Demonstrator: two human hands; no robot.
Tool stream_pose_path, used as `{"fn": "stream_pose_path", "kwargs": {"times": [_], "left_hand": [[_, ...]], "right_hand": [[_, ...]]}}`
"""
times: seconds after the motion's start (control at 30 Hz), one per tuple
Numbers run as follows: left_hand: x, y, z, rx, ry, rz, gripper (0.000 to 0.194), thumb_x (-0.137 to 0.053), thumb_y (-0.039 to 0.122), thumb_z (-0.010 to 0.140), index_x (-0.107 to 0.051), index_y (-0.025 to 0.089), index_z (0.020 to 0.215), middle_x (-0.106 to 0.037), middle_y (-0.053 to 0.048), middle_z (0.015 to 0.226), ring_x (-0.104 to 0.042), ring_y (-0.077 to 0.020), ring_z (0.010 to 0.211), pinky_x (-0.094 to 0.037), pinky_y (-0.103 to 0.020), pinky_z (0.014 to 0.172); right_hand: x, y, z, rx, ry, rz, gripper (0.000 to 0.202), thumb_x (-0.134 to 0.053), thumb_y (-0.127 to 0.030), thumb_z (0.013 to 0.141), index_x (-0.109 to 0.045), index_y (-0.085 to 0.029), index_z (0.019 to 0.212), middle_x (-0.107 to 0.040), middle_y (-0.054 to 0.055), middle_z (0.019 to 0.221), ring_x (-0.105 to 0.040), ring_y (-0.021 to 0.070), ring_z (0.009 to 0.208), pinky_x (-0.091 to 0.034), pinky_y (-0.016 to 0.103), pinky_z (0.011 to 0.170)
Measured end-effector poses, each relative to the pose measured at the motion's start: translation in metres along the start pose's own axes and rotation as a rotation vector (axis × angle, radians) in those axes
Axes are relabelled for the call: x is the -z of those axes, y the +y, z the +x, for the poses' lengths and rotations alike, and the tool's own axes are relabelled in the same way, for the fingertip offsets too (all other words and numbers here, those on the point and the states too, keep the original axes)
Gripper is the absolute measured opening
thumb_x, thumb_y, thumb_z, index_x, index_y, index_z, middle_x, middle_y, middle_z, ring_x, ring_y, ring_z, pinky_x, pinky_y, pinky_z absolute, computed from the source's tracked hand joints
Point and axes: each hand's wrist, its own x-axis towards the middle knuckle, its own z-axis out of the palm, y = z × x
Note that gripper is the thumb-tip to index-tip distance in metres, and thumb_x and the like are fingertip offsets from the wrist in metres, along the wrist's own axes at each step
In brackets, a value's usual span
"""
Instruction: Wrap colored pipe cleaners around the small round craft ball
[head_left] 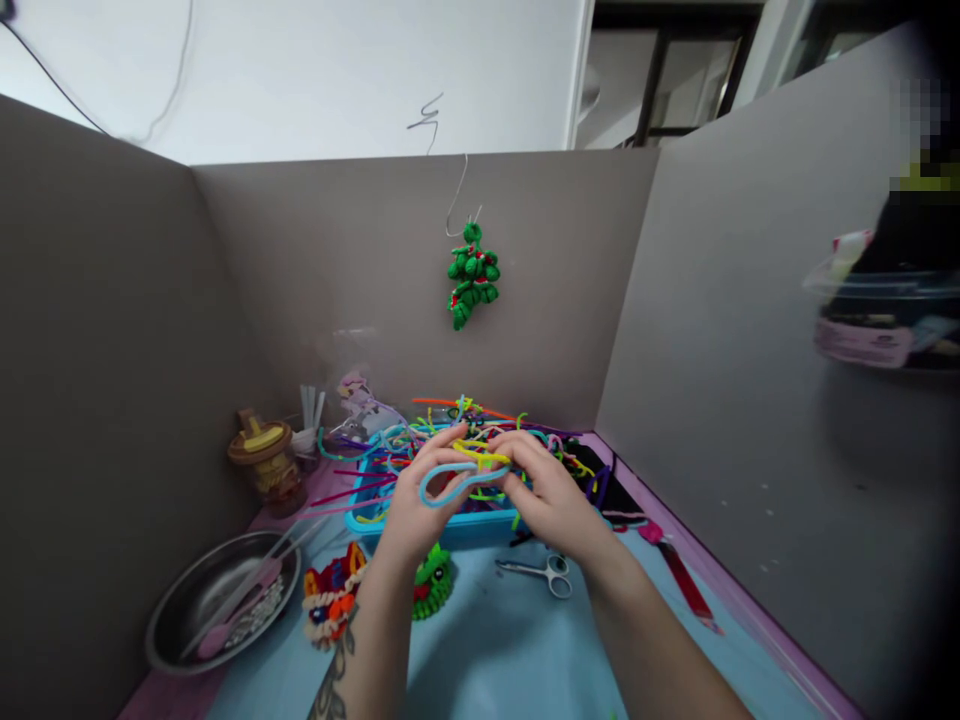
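Above the front of a blue basket [465, 528], both hands hold fuzzy pipe cleaners, one light blue [442, 497] and one yellow [480, 452]. The light blue one is bent into a long loop, and the yellow one meets it between the hands. My left hand [429, 485] is closed on the loop's left side, with the curved end showing over the fingers. My right hand [551, 490] pinches the right end, where yellow and blue come together. How the two pieces are joined is too small to tell.
Tangled pipe cleaners fill the basket. Small scissors [541, 573], a green figure [433, 582] and an orange-red figure [331, 595] lie in front. A metal bowl [169, 610] stands left beside a lidded cup [271, 465]. A green ornament [472, 275] hangs on the back panel.
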Motion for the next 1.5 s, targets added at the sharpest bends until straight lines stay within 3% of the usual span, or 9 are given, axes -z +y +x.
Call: {"fn": "stream_pose_path", "kwargs": {"times": [0.2,0.33,0.43,0.6,0.73,0.87,1.0,1.27,1.5], "left_hand": [[0.021,0.002,0.000,0.061,-0.125,-0.059,0.056,-0.077,0.039,0.065,-0.060,0.021,0.115,-0.044,-0.013,0.141,-0.051,-0.0313,0.120,-0.043,-0.040,0.097],[0.026,0.007,0.001,0.047,0.041,0.119,0.042,-0.062,0.050,0.077,-0.067,0.019,0.104,-0.062,-0.011,0.116,-0.055,-0.0276,0.113,-0.041,-0.036,0.097],[0.023,0.007,0.002,0.139,0.143,0.154,0.034,-0.058,0.047,0.081,-0.070,0.017,0.092,-0.068,-0.009,0.097,-0.062,-0.0224,0.091,-0.048,-0.031,0.081],[0.014,0.000,0.005,0.267,0.240,-0.024,0.027,-0.073,0.038,0.069,-0.069,0.015,0.083,-0.069,-0.003,0.076,-0.061,-0.0137,0.068,-0.047,-0.022,0.064],[0.010,-0.005,0.008,0.377,0.253,-0.292,0.031,-0.079,0.037,0.060,-0.066,0.014,0.077,-0.065,0.000,0.064,-0.054,-0.0078,0.055,-0.042,-0.017,0.055],[0.006,-0.007,0.009,0.450,0.230,-0.345,0.032,-0.078,0.039,0.058,-0.062,0.014,0.069,-0.060,0.002,0.060,-0.047,-0.0057,0.051,-0.037,-0.017,0.051],[0.002,-0.005,0.009,0.358,0.247,-0.161,0.029,-0.073,0.040,0.063,-0.062,0.014,0.067,-0.055,0.003,0.058,-0.044,-0.0072,0.052,-0.036,-0.019,0.053],[0.002,0.000,0.007,0.206,0.145,0.300,0.019,-0.061,0.033,0.074,-0.068,0.015,0.071,-0.065,-0.004,0.074,-0.057,-0.0174,0.074,-0.042,-0.027,0.070],[0.003,0.000,0.008,0.119,0.116,0.356,0.009,-0.065,0.025,0.069,-0.068,0.017,0.066,-0.062,-0.002,0.071,-0.057,-0.0173,0.074,-0.042,-0.027,0.071]], "right_hand": [[-0.003,0.006,0.000,0.006,0.011,-0.167,0.019,-0.044,-0.004,0.081,-0.053,-0.019,0.090,-0.055,0.008,0.098,-0.052,0.0225,0.097,-0.043,0.038,0.086],[-0.007,0.008,-0.001,0.023,-0.015,-0.260,0.023,-0.044,-0.002,0.080,-0.053,-0.019,0.093,-0.055,0.010,0.102,-0.049,0.0248,0.103,-0.042,0.040,0.090],[-0.011,0.008,-0.001,0.036,-0.032,-0.283,0.025,-0.044,-0.001,0.079,-0.054,-0.018,0.094,-0.055,0.011,0.104,-0.049,0.0249,0.105,-0.042,0.040,0.092],[-0.013,0.008,-0.001,0.052,-0.019,-0.261,0.024,-0.046,-0.001,0.079,-0.055,-0.019,0.092,-0.056,0.010,0.103,-0.050,0.0240,0.104,-0.043,0.040,0.092],[-0.013,0.009,0.000,0.043,-0.014,-0.224,0.020,-0.048,-0.004,0.081,-0.057,-0.018,0.092,-0.056,0.010,0.103,-0.052,0.0234,0.103,-0.044,0.040,0.091],[-0.015,0.012,0.000,0.061,-0.037,-0.230,0.021,-0.047,-0.004,0.083,-0.059,-0.016,0.096,-0.057,0.011,0.103,-0.052,0.0229,0.103,-0.044,0.040,0.092],[-0.019,0.017,0.000,0.088,-0.068,-0.260,0.025,-0.045,-0.003,0.083,-0.061,-0.016,0.098,-0.058,0.011,0.104,-0.050,0.0231,0.105,-0.044,0.040,0.092],[-0.022,0.021,-0.001,0.089,-0.110,-0.294,0.036,-0.041,0.001,0.080,-0.062,-0.017,0.103,-0.060,0.010,0.102,-0.051,0.0230,0.102,-0.046,0.041,0.090],[-0.021,0.021,-0.002,0.065,-0.097,-0.227,0.036,-0.044,0.000,0.080,-0.060,-0.020,0.106,-0.061,0.008,0.105,-0.055,0.0212,0.102,-0.046,0.039,0.090]]}}
